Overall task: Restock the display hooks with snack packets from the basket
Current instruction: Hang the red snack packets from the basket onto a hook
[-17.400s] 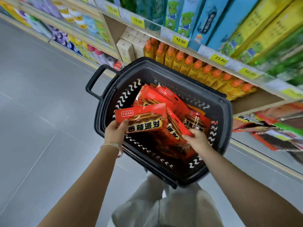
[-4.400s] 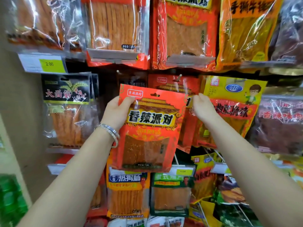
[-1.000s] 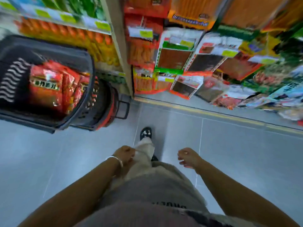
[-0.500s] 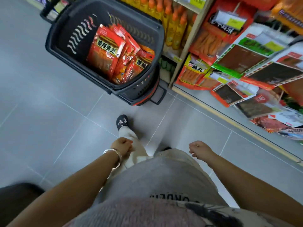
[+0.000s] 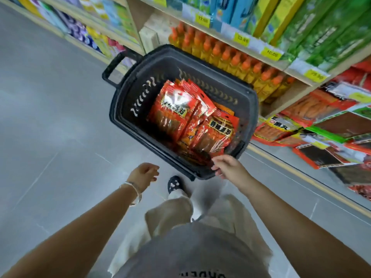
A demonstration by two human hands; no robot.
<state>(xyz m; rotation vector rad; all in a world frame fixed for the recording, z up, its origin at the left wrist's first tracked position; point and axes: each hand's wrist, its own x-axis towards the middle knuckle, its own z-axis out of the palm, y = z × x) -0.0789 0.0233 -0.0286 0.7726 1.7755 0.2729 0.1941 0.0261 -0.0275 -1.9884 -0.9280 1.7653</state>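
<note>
Head view, looking down: right hand [image 5: 228, 167], fingers loose and empty, is reaching over the near rim of a floor basket [image 5: 124, 91] holding red snack packets [image 5: 174, 117]. Left hand [image 5: 143, 174] is hanging empty. Pinching one packet's top edge should lift it cleanly.

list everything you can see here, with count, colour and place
basket: one, dark grey, on the floor by the shelves
packets: several, red, piled in the basket
bottles: a row, yellow with orange caps, on the shelf behind the basket
boxes: several, blue, yellow and green, top shelf
price tags: several, yellow, on the shelf edges
hung packets: many, mostly red and orange, on the display at right
shoe: one, black and white, near the basket
bracelet: silver, left wrist
left hand: empty, above the floor
right hand: empty, at the basket's near rim
</note>
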